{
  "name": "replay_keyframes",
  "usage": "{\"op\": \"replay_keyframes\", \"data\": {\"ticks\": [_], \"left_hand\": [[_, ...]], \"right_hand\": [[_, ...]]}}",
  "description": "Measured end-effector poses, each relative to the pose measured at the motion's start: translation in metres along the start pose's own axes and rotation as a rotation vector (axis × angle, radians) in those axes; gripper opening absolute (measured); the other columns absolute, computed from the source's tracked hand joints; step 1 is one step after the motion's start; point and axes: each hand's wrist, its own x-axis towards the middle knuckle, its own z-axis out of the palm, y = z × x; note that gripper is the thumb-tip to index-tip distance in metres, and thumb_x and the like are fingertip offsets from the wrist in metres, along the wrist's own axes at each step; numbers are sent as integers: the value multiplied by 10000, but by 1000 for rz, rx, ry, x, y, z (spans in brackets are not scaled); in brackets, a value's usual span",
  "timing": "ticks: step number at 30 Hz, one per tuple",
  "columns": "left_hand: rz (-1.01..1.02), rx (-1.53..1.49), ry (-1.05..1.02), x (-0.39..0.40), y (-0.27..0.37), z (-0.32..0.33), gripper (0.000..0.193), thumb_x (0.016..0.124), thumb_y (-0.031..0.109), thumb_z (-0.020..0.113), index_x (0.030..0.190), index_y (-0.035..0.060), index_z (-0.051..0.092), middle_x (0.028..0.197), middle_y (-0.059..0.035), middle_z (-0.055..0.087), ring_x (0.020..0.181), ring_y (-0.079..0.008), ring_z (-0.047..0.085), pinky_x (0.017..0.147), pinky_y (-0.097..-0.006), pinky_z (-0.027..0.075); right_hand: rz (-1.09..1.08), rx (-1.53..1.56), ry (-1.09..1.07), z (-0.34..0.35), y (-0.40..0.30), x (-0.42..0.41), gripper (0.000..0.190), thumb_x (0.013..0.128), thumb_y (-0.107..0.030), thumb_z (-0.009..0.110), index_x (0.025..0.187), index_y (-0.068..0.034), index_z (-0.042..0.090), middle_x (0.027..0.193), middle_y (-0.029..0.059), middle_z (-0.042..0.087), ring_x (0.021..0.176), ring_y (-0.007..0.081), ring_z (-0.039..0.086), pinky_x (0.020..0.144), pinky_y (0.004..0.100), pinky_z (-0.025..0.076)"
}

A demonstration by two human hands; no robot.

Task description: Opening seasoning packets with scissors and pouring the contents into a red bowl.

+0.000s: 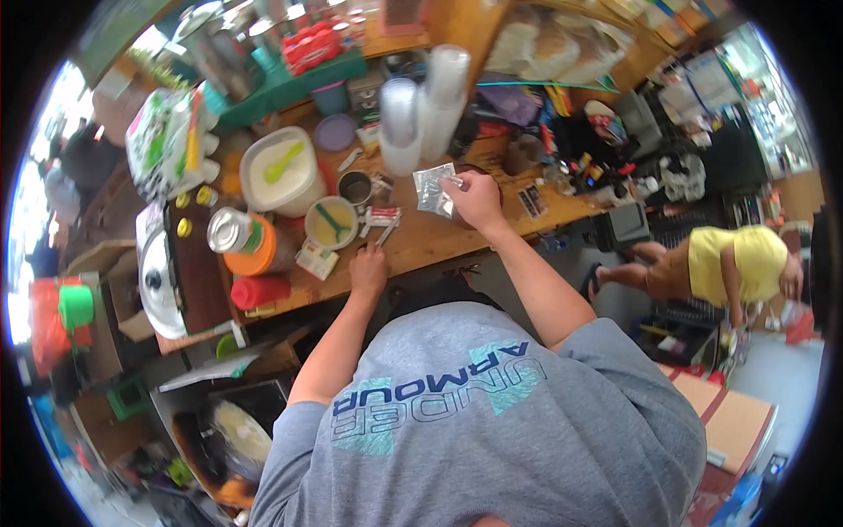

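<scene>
My right hand [479, 201] pinches a silver foil sachet [431, 190] by its right side above the wooden table [421, 240]. My left hand [369, 269] rests at the table's front edge, its fingertips at the lower end of a thin, pale, stick-like tool [388, 229]. Whether it grips that tool is not clear. Just beyond lies a small red-and-white packet [382, 216]. To the left of it stands a round tub [316, 230] of yellowish contents with a green spoon [334, 222] in it. A small box [317, 259] lies in front of the tub.
A large clear container [253, 174] of white powder holds a lime-green scoop [284, 163]. Stacked clear plastic cups [442, 99] stand at the back. At left are a can [230, 230] on an orange-lidded jar [253, 253] and a red container [260, 292]. A person in yellow [737, 270] is at right.
</scene>
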Motion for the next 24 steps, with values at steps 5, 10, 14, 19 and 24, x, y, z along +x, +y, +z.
{"op": "replay_keyframes", "data": {"ticks": [5,10,14,19,24], "left_hand": [[58,-732,381,26,71,-88,123,847,93,712,939,12,699,797,-57,671,641,-193,620,554,-289,469],[39,-1034,261,67,143,-164,162,838,114,766,932,-7,711,760,-52,662,595,-113,554,552,-263,436],[177,-931,259,82,152,-182,167,861,136,761,914,-13,709,855,-48,660,717,-84,563,639,-235,448],[385,-613,751,92,167,-238,94,824,90,760,884,33,715,990,-90,685,876,-206,633,770,-341,491],[906,-211,656,100,193,-243,168,769,68,675,934,52,702,1083,-76,678,1058,-254,636,963,-502,448]], "right_hand": [[401,695,133,-44,-7,-46,249,882,-187,746,957,50,740,828,62,736,687,99,661,615,272,502],[352,845,155,-68,-39,-71,233,889,-149,757,1009,49,737,865,34,724,770,69,637,655,233,504],[250,708,234,-105,-38,-76,208,893,-151,755,977,39,739,878,13,708,781,71,616,704,226,485],[256,784,206,-150,-16,-78,197,885,-125,754,987,42,736,974,43,715,888,101,646,825,240,497],[202,1156,43,-161,-37,-69,292,937,-82,666,1205,25,620,1094,62,682,976,140,653,887,283,518]]}}
